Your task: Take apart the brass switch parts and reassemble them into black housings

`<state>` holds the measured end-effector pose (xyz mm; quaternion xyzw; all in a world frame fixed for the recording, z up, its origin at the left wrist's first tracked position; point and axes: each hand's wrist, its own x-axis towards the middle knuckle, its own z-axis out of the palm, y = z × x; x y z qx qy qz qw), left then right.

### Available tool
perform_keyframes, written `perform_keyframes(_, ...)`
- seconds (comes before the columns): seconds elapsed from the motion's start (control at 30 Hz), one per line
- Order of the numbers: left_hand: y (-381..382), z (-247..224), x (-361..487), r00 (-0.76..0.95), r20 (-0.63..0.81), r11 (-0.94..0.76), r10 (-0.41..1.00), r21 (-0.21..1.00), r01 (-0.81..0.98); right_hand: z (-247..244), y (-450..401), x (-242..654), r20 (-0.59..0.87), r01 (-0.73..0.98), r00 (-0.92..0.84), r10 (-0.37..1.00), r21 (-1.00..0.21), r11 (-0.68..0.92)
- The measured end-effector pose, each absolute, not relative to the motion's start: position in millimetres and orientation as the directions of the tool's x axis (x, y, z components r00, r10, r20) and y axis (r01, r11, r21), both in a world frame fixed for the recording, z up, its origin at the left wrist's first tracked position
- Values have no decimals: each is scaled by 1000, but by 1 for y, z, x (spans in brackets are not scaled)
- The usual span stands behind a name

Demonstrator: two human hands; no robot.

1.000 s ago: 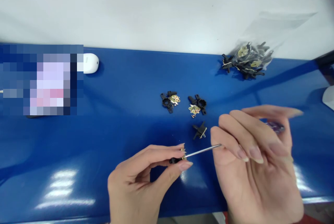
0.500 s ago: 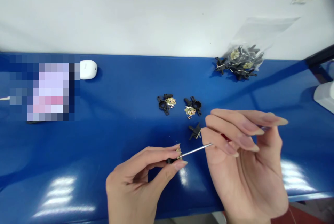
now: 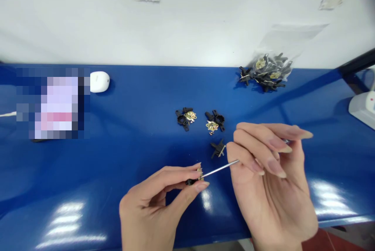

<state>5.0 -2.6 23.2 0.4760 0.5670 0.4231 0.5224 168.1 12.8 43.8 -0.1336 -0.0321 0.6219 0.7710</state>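
Observation:
My left hand point(image 3: 159, 200) pinches a small black part point(image 3: 191, 182) with a brass-coloured plate point(image 3: 200, 172) between thumb and fingers. My right hand point(image 3: 269, 173) is wrapped round a screwdriver, whose thin metal shaft point(image 3: 220, 168) points left, its tip at the brass-coloured plate. The screwdriver's handle is mostly hidden by the fingers. Beyond the hands lie two groups of loose parts: a black housing point(image 3: 182, 120) beside a gold plate point(image 3: 190, 116), and another black housing point(image 3: 219, 119) beside a gold plate point(image 3: 212, 125) with tiny screws. A black part with arms point(image 3: 218, 148) lies nearer my right hand.
A clear bag point(image 3: 274, 67) with several black and gold parts is at the back right of the blue table point(image 3: 140, 102). A white case point(image 3: 100, 81) and a blurred-out device point(image 3: 58, 106) lie at the left. A white object point(image 3: 363, 108) stands at the right edge.
The fingers of my right hand have shifted slightly left and turned round the screwdriver. My left hand stays nearly still with the part. The view has moved slightly.

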Motion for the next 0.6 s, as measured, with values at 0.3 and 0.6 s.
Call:
perform_keyframes(0.3, -3, 22, 5, 4, -193, 192, 981, 977, 98, 42, 14, 170, -219, -960, 251, 943, -181, 213)
perform_keyframes(0.6, -4, 26, 4, 1, -162, 161, 987, 977, 141, 44, 11, 170, -112, -951, 234, 966, -234, 203)
